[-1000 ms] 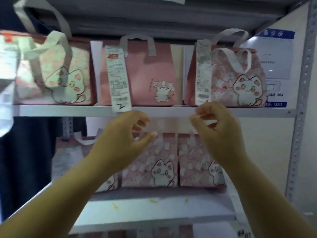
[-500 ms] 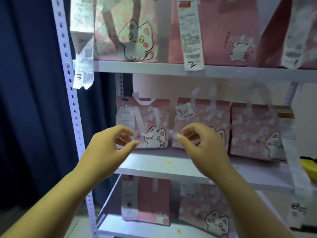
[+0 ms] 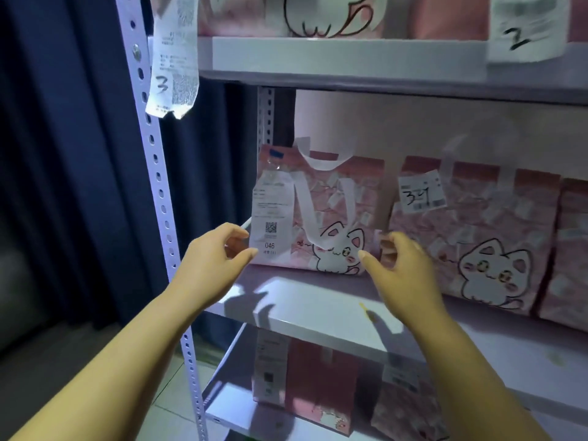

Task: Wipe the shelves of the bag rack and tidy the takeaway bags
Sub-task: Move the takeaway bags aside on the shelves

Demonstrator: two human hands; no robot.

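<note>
A pink takeaway bag (image 3: 331, 214) with a white cat print and a receipt marked 046 stands at the left end of the middle shelf (image 3: 318, 310). My left hand (image 3: 213, 262) is at the bag's lower left corner, fingers loosely curved, holding nothing. My right hand (image 3: 401, 265) is at the bag's lower right corner, fingers curved, empty; whether either hand touches the bag I cannot tell. A second pink cat bag (image 3: 477, 237) with a tag marked 34 stands to the right.
The white perforated upright (image 3: 159, 198) of the rack runs down the left, with a dark blue curtain (image 3: 73, 154) behind it. The upper shelf (image 3: 350, 55) carries bags with hanging receipts marked 3 (image 3: 173, 58) and 2 (image 3: 525, 30). More pink bags (image 3: 318, 383) stand on the lower shelf.
The view dropped from the upper shelf to the middle shelf and moved closer. Both hands came down and forward to flank the leftmost bag there.
</note>
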